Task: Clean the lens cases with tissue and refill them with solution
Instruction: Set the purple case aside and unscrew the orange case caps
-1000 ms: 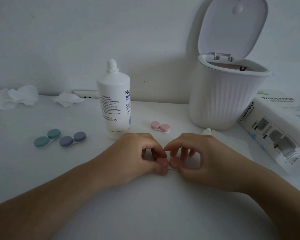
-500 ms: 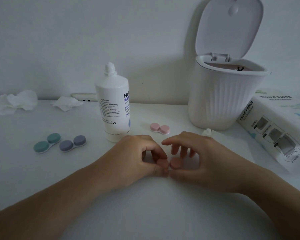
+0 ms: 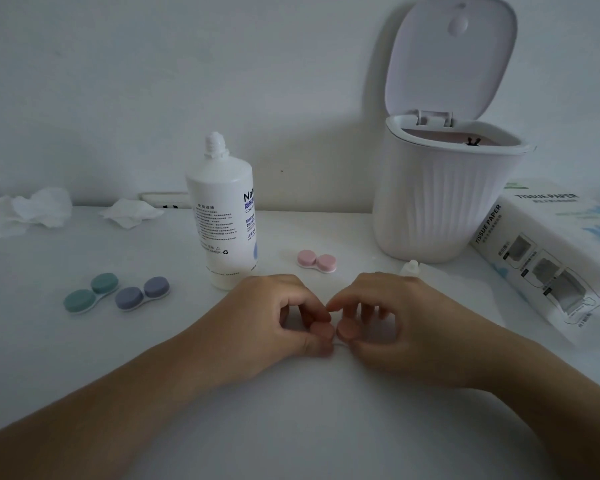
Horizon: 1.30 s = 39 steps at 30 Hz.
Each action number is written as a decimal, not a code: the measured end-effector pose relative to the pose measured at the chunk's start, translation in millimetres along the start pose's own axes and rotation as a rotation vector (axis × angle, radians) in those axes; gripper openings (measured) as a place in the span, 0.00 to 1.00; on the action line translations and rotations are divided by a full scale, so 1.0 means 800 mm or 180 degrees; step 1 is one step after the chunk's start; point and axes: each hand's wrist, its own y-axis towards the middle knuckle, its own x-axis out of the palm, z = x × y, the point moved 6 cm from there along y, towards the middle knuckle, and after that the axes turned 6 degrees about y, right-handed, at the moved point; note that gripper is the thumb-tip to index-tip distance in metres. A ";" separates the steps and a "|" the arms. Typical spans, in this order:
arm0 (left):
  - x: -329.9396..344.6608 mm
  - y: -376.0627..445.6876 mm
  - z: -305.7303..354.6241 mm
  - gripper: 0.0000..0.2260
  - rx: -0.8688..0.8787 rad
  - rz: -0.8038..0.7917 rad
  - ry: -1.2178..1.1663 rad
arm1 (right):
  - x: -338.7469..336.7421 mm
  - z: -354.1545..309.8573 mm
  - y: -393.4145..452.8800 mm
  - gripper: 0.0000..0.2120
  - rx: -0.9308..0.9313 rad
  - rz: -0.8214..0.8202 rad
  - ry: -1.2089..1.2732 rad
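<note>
I see both hands working at the middle of the white table point(image 3: 291, 427). The left hand point(image 3: 274, 320) has its fingers curled and pinches the left cap of an orange-pink lens case point(image 3: 335, 332). The right hand point(image 3: 395, 323) has its fingers curled likewise and pinches the right cap of the same case. The case lies flat on the table between the two hands, with a sliver of its white base showing between the thumbs. I cannot tell whether either cap is loosened.

Three further cases lie on the table with their caps on. A pink lens case point(image 3: 316, 261) sits just behind the hands, near the bottle. A purple lens case point(image 3: 142, 294) and a green lens case point(image 3: 90, 292) lie side by side at the left, well apart from the hands.

The solution bottle point(image 3: 222, 216) stands upright just behind the left hand, with its cap off and its threaded nozzle bare. A small white bottle cap point(image 3: 409, 267) stands behind the right hand.

A white ribbed bin point(image 3: 444, 202) stands at the rear right with its lid raised. A tissue paper box point(image 3: 548, 251) lies at the right edge. Two crumpled tissues point(image 3: 32, 209) lie at the rear left.
</note>
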 end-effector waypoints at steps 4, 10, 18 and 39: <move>0.000 -0.001 0.002 0.10 0.0006 -0.0014 -0.0028 | -0.002 0.002 0.000 0.16 -0.0001 0.0038 0.0041; -0.001 0.000 0.003 0.09 -0.0021 -0.0006 -0.0015 | 0.001 0.002 0.001 0.12 -0.0025 -0.0050 -0.0017; -0.001 0.000 0.003 0.09 -0.0018 -0.0009 0.0013 | 0.001 0.000 0.002 0.10 -0.0002 -0.0012 -0.0036; 0.000 -0.002 0.003 0.08 -0.0034 -0.0037 -0.0015 | -0.018 0.043 0.002 0.14 0.0783 0.0843 0.0066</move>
